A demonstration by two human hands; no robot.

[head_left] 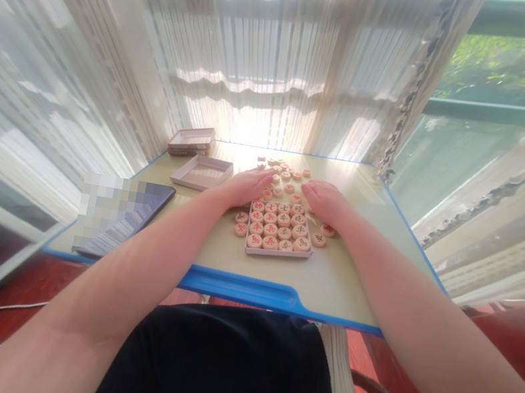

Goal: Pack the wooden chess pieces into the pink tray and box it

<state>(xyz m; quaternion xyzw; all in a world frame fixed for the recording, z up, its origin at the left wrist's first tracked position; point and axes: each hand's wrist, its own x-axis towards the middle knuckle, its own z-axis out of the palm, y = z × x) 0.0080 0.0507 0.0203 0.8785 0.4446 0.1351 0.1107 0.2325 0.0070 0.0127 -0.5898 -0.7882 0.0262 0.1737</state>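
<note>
My left hand (248, 186) lies low over the table with its fingers stretched out, beside loose Chinese chess pieces (277, 193). Across from it, my right hand (326, 201) is also flat and extended, its fingertips near a loose piece (296, 199). Neither hand visibly grips anything, though the undersides of both are hidden. Just nearer to me sits a shallow box (277, 254) filled with rows of round pieces marked in red and black. Two pieces (241, 223) rest left of the box, and a black-marked piece (319, 240) lies to its right.
An open shallow box tray (202, 173) stands on the table's left side, with stacked boxes (191, 141) behind it. A dark tablet-like device (136, 218) lies at the near left. The table (343, 285) has a raised blue edge; curtains hang behind.
</note>
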